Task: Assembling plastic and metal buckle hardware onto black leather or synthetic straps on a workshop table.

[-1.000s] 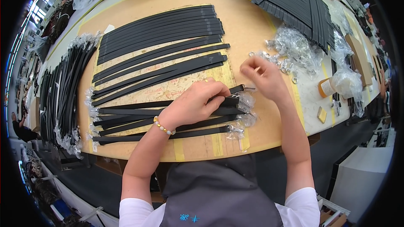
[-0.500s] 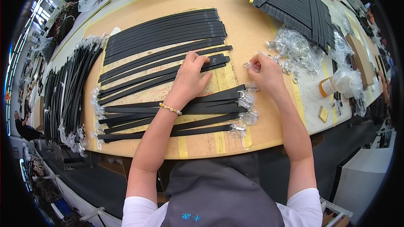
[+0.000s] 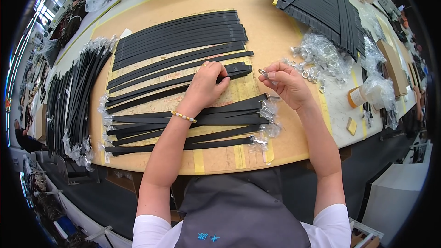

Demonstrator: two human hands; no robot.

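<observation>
My left hand (image 3: 207,85) is closed on a flat black strap (image 3: 238,68) in the middle of the board, thumb and fingers pinched around it near its right end. To the right, my right hand (image 3: 290,85) pinches a small metal snap hook (image 3: 262,73), its ring end pointing left toward the strap ends. The hand and hook are apart from the strap. Below my left wrist lie several black straps (image 3: 220,118) with metal hooks in clear plastic (image 3: 270,121) at their right ends. Several bare straps (image 3: 179,36) lie in rows above.
Loose metal hooks (image 3: 312,74) lie beside a heap of plastic-wrapped hardware (image 3: 324,50). A stack of black straps (image 3: 312,4) is at far right. A strap bundle (image 3: 78,96) hangs over the left edge. An orange-labelled container (image 3: 356,96) and a yellow block (image 3: 352,126) sit at right.
My right hand has lifted away from the loose hooks and turned, bringing a metal hook out to the left. My left hand has shifted slightly, its fingers curling more around the strap.
</observation>
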